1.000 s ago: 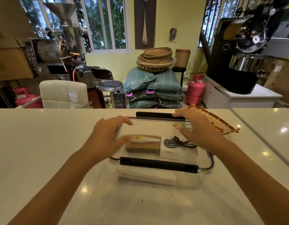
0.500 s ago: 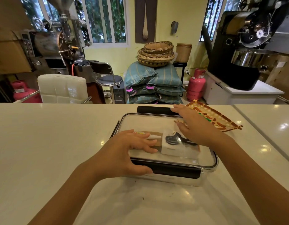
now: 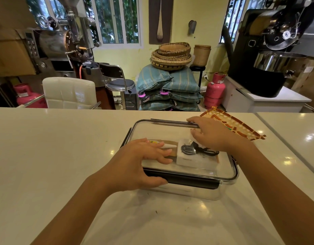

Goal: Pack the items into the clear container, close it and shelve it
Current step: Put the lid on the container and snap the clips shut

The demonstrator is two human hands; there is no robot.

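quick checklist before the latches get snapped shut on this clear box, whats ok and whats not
1. Lid sits on the clear container: ok.
2. Items inside, below the lid: white box and black cable show through it: ok.
3. Left hand on the near black latch, thumb at its edge: ok.
4. Right hand at the far latch: ok.
5. Latches locked: cannot tell.
6. Woven tray lies close behind the right hand; whether it touches the box: cannot tell.
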